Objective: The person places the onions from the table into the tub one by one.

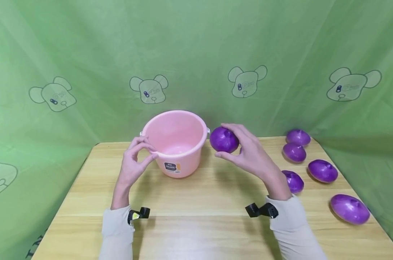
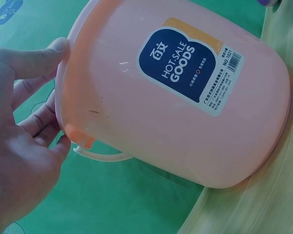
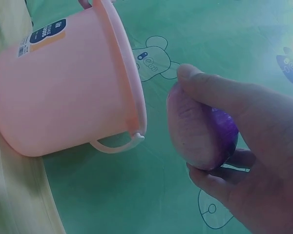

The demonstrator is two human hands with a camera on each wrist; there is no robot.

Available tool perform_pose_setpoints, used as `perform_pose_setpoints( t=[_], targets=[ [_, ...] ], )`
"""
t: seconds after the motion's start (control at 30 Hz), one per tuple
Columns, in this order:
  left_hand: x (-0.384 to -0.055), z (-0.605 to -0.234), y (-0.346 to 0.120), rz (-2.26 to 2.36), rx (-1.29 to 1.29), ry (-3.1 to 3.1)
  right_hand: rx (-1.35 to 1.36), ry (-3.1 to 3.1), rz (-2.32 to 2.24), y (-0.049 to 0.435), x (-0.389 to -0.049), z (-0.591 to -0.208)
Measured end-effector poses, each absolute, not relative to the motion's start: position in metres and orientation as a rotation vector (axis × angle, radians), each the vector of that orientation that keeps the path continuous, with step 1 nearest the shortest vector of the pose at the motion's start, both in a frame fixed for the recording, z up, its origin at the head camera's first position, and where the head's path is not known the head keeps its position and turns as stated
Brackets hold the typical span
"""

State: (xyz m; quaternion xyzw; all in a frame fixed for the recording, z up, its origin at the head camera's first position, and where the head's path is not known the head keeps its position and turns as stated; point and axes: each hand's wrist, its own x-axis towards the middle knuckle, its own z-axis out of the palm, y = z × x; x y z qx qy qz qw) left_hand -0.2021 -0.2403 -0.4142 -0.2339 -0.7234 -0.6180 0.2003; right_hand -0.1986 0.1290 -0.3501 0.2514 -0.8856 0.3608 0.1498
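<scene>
A pink plastic bucket (image 1: 191, 160) stands upright at the back of the wooden table, with no contents visible inside. My left hand (image 1: 133, 164) pinches its rim on the near left side, thumb at the rim and fingers curled over it. In the left wrist view, the bucket's label (image 2: 188, 66) faces the camera. My right hand (image 1: 253, 155) holds a purple onion (image 1: 223, 140) up in the air, just right of the bucket and near rim height. Thumb and fingers grip the onion from opposite sides. From the right wrist, a gap shows between the onion (image 3: 193, 126) and the bucket (image 3: 63, 97).
Several more purple onions lie along the table's right side, among them one at the front (image 1: 349, 209) and one at the back (image 1: 298, 137). A green curtain (image 1: 196, 43) with bear-face prints hangs behind the table (image 1: 190, 231). The bucket's pale handle (image 3: 117, 147) hangs at its side.
</scene>
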Motion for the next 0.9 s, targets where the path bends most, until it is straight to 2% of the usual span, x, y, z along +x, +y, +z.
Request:
perform_pose_setpoints(
  t=[0.9],
  targets=[
    [-0.202, -0.413, -0.240, -1.725, -0.662, -2.021, 0.747, -2.539, 1.044, 0.106, -0.205, -0.347]
  ],
)
